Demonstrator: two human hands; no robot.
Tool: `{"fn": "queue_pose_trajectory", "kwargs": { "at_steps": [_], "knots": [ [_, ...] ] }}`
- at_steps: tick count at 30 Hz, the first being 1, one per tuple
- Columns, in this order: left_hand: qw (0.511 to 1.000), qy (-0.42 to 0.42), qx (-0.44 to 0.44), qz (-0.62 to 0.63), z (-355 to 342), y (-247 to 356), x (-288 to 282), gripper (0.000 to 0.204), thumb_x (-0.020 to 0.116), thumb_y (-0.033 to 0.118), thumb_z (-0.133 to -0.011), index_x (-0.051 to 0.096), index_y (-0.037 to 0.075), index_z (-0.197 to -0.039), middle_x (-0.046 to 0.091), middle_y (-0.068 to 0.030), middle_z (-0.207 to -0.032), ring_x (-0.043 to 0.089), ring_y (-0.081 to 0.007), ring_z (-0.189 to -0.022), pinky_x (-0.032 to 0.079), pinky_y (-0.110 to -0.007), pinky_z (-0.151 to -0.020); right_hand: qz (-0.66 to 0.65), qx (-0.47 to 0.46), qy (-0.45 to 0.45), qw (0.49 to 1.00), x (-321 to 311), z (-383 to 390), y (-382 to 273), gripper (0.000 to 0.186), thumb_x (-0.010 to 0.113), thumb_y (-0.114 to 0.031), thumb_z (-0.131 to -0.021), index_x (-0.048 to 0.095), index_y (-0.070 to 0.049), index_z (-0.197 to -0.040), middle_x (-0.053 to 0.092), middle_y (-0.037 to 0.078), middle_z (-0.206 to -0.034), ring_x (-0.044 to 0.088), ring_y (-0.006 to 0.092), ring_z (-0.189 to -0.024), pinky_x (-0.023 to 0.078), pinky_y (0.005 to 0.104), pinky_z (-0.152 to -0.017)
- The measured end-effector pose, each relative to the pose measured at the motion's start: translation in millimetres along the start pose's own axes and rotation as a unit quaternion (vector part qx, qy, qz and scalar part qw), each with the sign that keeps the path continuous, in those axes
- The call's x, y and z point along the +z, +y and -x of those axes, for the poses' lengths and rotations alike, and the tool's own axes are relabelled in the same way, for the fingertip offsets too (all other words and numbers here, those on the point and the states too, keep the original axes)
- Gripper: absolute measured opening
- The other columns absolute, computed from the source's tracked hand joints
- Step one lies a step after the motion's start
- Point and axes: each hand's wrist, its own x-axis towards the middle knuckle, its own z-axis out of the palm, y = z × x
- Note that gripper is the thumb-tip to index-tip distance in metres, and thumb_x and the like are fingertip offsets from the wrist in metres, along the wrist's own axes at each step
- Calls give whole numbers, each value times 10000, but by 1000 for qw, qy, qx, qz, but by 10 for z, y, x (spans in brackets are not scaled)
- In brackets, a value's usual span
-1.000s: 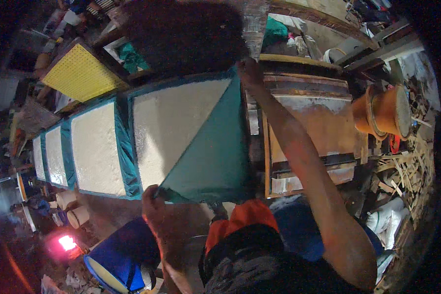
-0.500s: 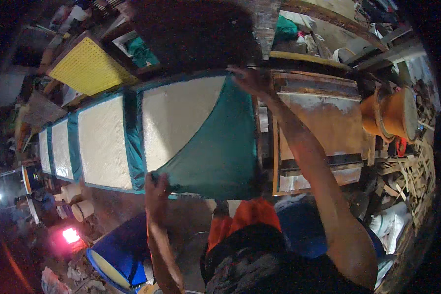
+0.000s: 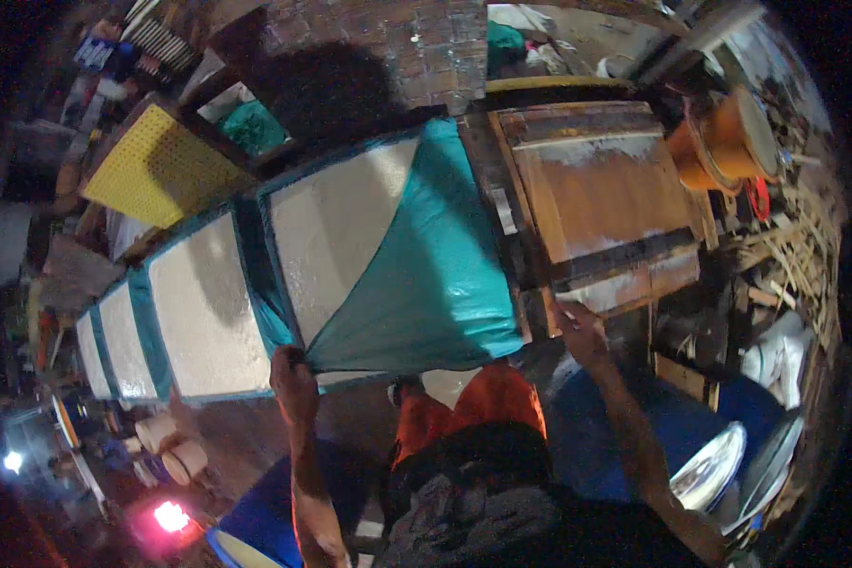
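My left hand (image 3: pixel 295 383) is closed on the near-left corner of a green cloth (image 3: pixel 435 275), at the front edge of a long row of trays. The cloth lies diagonally over part of a pale, creamy-white slab (image 3: pixel 336 218), hiding its right side. Beyond my right hand (image 3: pixel 582 333), which has its fingers stretched out, lies a wooden board (image 3: pixel 596 204). That hand is at the board's near-left corner; whether it touches the wood I cannot make out. Further left, another white slab (image 3: pixel 204 303) sits in a section edged with green cloth.
A yellow perforated panel (image 3: pixel 151 170) leans behind the row. Orange tubs (image 3: pixel 729 142) stand at the far right, above scattered wood strips (image 3: pixel 795 265). Blue drums (image 3: pixel 596 426) flank my legs. A red glowing light (image 3: pixel 170 516) is at lower left.
My right hand has left the cloth's far corner and come nearer, to the wooden board's near corner. My left hand stays at the cloth's near-left corner. The whole view has shifted and tilted.
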Motion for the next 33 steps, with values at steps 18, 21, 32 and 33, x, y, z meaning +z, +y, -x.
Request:
{"fn": "queue_pose_trajectory", "kwargs": {
  "at_steps": [18, 21, 32, 33],
  "knots": [
    [993, -91, 26, 72, -233, -1404, 489, 205, 521, 37, -759, 582, -30, -943, 593, -229, -911, 583, -393, -882, 467, -447, -798, -28, 232, -22, 972, 1627, 3592, 829, 312, 639, -308, -855, 686, -89, -1072, 709, 122, -1005, 684, 296, -934, 535, 410, -808],
    [990, -54, 101, 87, -170, -1539, 453, 252, 505, 55, -764, 572, -35, -990, 571, -225, -938, 562, -397, -889, 454, -459, -819, 45, 279, -86, 955, 1503, 3515, 358, 309, 663, -304, -840, 693, -87, -1058, 710, 134, -999, 692, 279, -915, 539, 403, -790],
    [995, 34, -5, 96, -1048, -2073, 1001, 290, 485, 204, -909, 585, -21, -1063, 590, -199, -1000, 575, -358, -909, 462, -440, -818, -74, 255, -6, 964, 1556, 3474, 271, 244, 602, -267, -867, 689, -117, -1039, 676, 111, -772, 663, 285, -716, 506, 423, -623],
    [995, 19, -22, 101, -1173, -2103, 1243, 298, 486, 216, -912, 588, -19, -1064, 594, -200, -998, 577, -358, -909, 462, -438, -820, -30, 216, 38, 975, 1643, 3698, 528, 244, 591, -276, -872, 689, -122, -1034, 672, 89, -756, 654, 268, -676, 506, 412, -608]
  ]
}}
